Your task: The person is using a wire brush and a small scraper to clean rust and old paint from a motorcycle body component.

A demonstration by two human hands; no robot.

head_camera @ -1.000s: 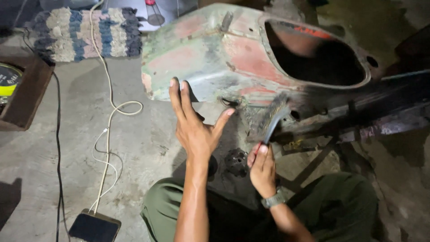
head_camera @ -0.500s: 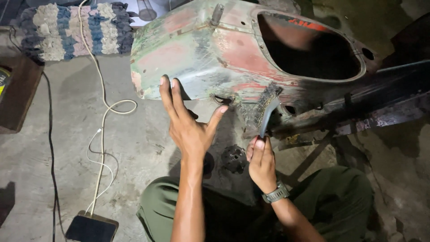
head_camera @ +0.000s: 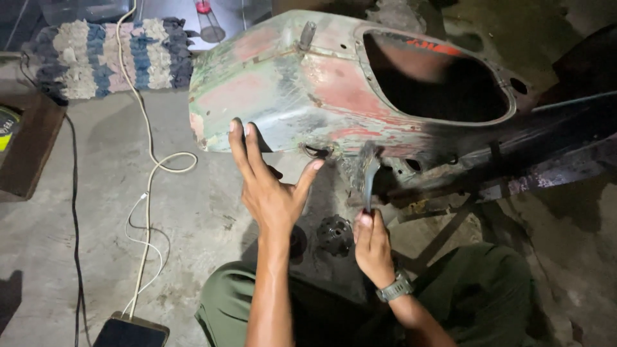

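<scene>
**A:** What lies around the work?

**B:** A bare concrete floor (head_camera: 96, 212), stained and cracked. A white cable (head_camera: 149, 167) loops over it and runs down to a dark phone (head_camera: 132, 333) at the bottom edge. A black cable (head_camera: 76, 212) runs alongside it. At the far left there is a wooden box (head_camera: 29, 151), and behind it a shaggy striped rug (head_camera: 106, 58) in grey, blue and pink.

**A:** And the big piece?

**B:** An old sheet-metal shell (head_camera: 302, 83), rounded, with green paint worn through to red and bare grey. It lies on its side with its long axis across the view. A large oval opening faces upward on its right part, and dark metal bars (head_camera: 546, 148) cross behind it.

**A:** The hands?

**B:** The left hand (head_camera: 270, 186) is open and flat, fingers spread, with the fingertips pressed on the shell's lower edge and the thumb near a small slot. The right hand (head_camera: 371, 247), wearing a wristwatch (head_camera: 395, 289), is closed around the lower end of a narrow dark metal strip (head_camera: 368, 183).

**A:** Which way does that strip run?

**B:** Nearly upright. Its top end meets the shell's underside just right of the left thumb, partly in shadow.

**A:** Anything in the way?

**B:** A small black toothed part (head_camera: 335, 234) sits on the floor between the wrists, just above the green-trousered knees (head_camera: 475, 295).
</scene>
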